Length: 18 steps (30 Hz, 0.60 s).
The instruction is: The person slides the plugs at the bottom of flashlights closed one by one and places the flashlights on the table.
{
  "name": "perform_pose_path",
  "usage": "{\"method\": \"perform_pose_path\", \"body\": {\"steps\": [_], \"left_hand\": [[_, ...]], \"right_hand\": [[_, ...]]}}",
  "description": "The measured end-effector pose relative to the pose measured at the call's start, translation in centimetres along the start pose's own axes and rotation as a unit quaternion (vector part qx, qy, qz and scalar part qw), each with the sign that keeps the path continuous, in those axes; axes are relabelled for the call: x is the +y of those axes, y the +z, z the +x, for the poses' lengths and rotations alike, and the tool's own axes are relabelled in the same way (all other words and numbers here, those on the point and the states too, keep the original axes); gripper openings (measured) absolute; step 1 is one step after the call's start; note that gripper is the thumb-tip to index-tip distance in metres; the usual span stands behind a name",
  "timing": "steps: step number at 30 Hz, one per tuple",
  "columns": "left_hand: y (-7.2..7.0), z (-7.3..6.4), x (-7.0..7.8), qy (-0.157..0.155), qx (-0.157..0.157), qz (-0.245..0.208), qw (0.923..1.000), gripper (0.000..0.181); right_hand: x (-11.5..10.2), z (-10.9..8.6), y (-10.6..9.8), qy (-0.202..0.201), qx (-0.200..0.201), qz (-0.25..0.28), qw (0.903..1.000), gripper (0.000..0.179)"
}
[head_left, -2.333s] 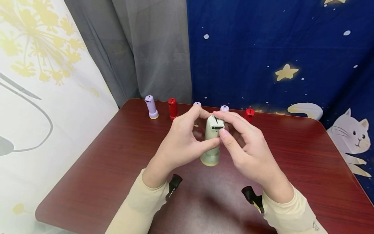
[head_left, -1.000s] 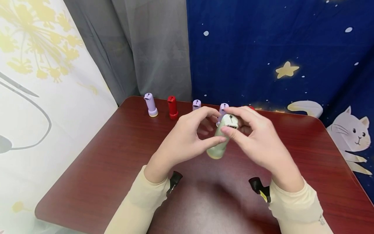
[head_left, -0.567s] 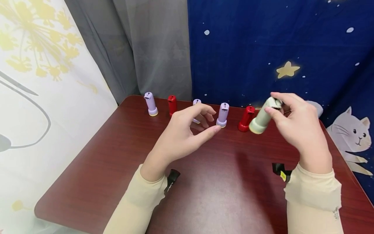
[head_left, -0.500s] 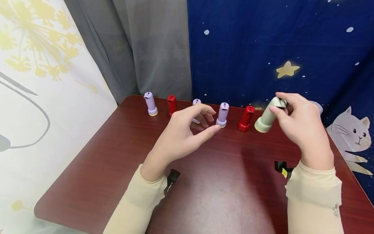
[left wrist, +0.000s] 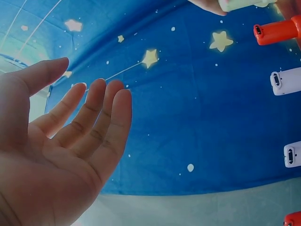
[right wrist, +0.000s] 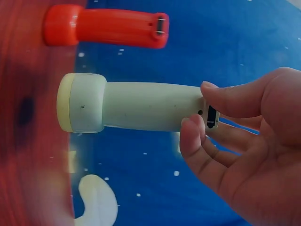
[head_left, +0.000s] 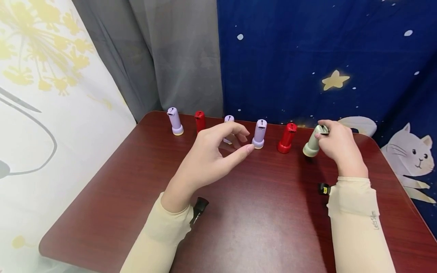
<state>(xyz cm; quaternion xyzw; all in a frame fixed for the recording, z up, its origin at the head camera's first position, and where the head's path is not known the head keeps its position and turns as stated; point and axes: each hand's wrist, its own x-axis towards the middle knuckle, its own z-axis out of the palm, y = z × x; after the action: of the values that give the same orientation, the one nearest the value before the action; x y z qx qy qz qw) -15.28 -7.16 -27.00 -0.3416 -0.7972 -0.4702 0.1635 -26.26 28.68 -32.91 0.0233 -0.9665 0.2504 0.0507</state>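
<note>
My right hand [head_left: 339,146] pinches the tail end of a pale green flashlight [head_left: 312,145] between thumb and fingers. Its wide head points down, just above the table, with a shadow beneath it. In the right wrist view, a dark slot shows at the tail of the green flashlight [right wrist: 146,106], and a gap separates its yellow-rimmed head from the tabletop. A red flashlight [head_left: 286,139] stands upright to its left. My left hand [head_left: 206,161] hovers over the table, fingers relaxed and holding nothing. Behind its fingers, a purple flashlight [head_left: 229,118] is partly hidden.
Further left along the back edge stand another red flashlight [head_left: 200,120], partly covered by my left hand, and a purple one [head_left: 175,122]. Another purple flashlight [head_left: 259,135] stands mid-row. Grey [head_left: 187,57] and blue curtains [head_left: 273,57] hang behind the wooden table [head_left: 259,212].
Both hands were around the green flashlight at first. The left hand let go and stayed near the middle, while the right hand carried the flashlight rightward to the row's end and lowered it.
</note>
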Motion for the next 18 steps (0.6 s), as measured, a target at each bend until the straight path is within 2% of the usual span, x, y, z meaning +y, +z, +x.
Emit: {"method": "perform_pose_path", "body": {"steps": [7, 18], "left_hand": [[-0.1, 0.1, 0.1, 0.005, -0.003, -0.005, 1.0, 0.016], [-0.1, 0.1, 0.0, -0.012, -0.014, -0.006, 0.9998, 0.014]], "right_hand": [[0.9, 0.7, 0.8, 0.018, -0.008, 0.015, 0.9997, 0.055], [2.4, 1.1, 1.1, 0.038, 0.001, 0.019, 0.9991, 0.056]]}}
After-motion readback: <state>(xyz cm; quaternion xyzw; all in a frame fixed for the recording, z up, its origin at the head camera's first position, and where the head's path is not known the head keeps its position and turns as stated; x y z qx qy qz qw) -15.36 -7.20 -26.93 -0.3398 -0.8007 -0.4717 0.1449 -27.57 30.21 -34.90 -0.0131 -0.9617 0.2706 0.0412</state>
